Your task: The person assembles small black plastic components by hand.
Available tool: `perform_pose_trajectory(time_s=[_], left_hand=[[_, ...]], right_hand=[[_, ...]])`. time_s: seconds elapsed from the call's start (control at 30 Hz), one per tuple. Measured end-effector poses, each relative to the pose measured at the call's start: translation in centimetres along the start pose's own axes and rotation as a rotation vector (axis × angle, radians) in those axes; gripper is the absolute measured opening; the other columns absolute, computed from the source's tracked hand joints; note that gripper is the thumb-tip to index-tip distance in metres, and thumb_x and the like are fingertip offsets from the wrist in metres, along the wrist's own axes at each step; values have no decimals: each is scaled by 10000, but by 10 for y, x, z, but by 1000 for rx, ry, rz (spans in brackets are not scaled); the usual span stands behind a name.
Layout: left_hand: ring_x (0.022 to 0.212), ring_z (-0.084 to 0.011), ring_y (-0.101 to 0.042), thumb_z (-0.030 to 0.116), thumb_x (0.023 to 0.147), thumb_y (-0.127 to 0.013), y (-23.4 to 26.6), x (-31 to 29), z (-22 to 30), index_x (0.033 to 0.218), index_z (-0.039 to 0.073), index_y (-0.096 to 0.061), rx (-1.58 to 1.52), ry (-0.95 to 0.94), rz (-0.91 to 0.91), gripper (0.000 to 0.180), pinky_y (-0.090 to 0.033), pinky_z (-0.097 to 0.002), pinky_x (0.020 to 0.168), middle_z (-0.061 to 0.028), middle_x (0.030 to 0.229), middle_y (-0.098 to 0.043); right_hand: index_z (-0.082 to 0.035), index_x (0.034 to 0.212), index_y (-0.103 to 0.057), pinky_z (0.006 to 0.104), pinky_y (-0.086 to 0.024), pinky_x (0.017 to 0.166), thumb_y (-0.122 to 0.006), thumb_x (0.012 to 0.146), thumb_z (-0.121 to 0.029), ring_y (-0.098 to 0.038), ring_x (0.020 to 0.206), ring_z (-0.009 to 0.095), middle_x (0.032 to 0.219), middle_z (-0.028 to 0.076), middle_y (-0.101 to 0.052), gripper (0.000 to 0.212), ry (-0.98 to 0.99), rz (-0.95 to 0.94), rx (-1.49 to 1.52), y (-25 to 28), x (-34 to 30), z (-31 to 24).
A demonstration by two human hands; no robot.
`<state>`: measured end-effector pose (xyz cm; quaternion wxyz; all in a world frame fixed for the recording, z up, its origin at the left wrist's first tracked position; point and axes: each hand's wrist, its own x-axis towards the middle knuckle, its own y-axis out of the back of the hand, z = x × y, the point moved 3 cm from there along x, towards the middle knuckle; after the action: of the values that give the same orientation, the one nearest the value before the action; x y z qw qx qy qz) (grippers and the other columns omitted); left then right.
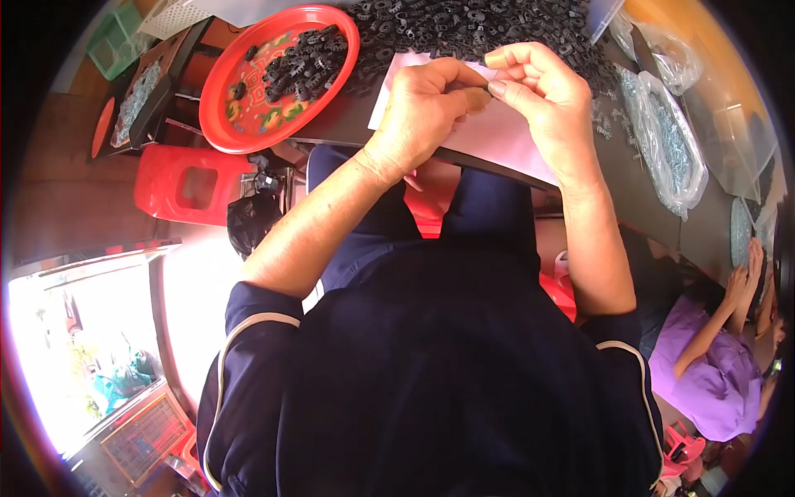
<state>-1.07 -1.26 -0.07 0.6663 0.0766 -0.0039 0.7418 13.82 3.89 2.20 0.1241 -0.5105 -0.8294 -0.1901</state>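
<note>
My left hand (421, 103) pinches a small dark piece between thumb and fingertips; most of it is hidden by the fingers. My right hand (551, 99) meets it from the other side, its thumb tip touching the same spot and its fingers curled. Whether the right fingertips hold a second tiny part cannot be made out. Both hands are over a pale pinkish-white sheet (501, 141) at the table's near edge. Just beyond them spreads a heap of small black plastic parts (464, 25). Small silvery metal pieces (606, 120) lie loose right of my right hand.
A round red tray (214, 124) holding more black parts overhangs the table at left. Plastic bags of bluish metal pieces (675, 153) lie on the right. A red stool (157, 184) stands below left. Another person in purple (708, 373) sits at the right.
</note>
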Motion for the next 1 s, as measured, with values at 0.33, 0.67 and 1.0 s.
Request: perform_pose_trajectory(time_s=[0.33, 0.67, 1.0], left_hand=[[584, -52, -508, 22, 880, -662, 18, -32, -11, 971, -46, -653, -305, 85, 91, 113, -371, -188, 483, -44, 760, -640], [587, -20, -490, 51, 860, -702, 20, -34, -11, 935, 2, -673, -298, 52, 60, 94, -390, -186, 512, 15, 709, -614], [521, -17, -467, 29, 852, -692, 16, -35, -12, 936, -4, -682, -325, -24, 79, 91, -354, -175, 461, 17, 687, -609]], right_hand=[[-35, 886, -676, 278, -475, 613, -670, 845, -85, -614, 668, 135, 774, 20, -673, 65, -98, -146, -173, -6, 25, 6], [-108, 795, -674, 435, -515, 727, -630, 803, -177, -658, 837, 296, 847, 80, -651, 82, 309, -87, -1274, -41, 49, 33], [-104, 810, -615, 398, -444, 736, -638, 762, -129, -607, 882, 253, 865, 42, -614, 59, 547, -168, -1134, -45, 37, 27]])
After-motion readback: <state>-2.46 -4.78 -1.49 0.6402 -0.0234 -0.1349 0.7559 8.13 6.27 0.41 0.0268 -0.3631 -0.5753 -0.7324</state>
